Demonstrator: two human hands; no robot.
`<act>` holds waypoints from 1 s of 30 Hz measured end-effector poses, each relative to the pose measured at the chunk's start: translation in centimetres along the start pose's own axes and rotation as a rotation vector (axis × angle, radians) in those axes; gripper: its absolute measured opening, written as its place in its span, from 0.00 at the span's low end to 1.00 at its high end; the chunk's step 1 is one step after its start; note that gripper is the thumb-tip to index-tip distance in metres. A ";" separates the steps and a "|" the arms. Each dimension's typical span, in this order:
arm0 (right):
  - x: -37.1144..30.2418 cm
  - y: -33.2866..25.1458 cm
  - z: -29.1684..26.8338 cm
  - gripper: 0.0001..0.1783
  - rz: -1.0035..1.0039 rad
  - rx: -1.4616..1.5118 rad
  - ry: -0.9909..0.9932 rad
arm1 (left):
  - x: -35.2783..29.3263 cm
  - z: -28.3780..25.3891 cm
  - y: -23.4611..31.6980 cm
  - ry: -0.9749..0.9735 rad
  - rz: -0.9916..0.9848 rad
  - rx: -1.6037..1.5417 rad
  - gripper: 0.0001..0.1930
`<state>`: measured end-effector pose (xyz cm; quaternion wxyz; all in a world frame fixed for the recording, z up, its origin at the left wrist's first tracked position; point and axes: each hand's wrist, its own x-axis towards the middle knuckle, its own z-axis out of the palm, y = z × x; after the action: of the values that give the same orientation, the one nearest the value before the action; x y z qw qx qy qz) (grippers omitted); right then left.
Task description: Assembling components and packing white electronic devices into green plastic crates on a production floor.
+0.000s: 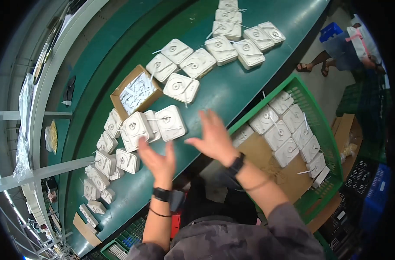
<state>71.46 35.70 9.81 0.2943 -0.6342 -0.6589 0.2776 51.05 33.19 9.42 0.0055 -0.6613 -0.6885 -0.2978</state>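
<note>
While left hand [158, 161] and right hand [215, 138] are hanging open | you're likely targeting left-side white cases [137, 127] | next grip's needing curled fingers

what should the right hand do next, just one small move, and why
Perhaps move left to the nearest white unit: the right hand looks open and empty, its thumb pointing that way, while the left hand is at the neighbouring white unit, contact unclear.

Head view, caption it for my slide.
Left hand and right hand, both open, near white square devices on a green worktop.
</note>
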 end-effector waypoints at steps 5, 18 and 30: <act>4.0 -3.8 12.1 0.67 0.161 -0.319 -0.126 | 5.8 1.4 -7.3 -0.239 -0.340 0.208 0.55; -13.7 1.7 -5.1 0.65 0.314 0.329 0.465 | 2.1 -2.7 -3.8 -0.310 -0.125 -0.284 0.44; -30.2 26.3 -8.9 0.59 0.981 -0.001 0.852 | -12.5 4.4 22.9 -1.044 0.631 -0.535 0.51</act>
<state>96.40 6.59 -4.69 0.3685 -0.9162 -0.1185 0.1037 75.26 22.54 9.99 -0.4060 -0.8670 -0.2767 -0.0833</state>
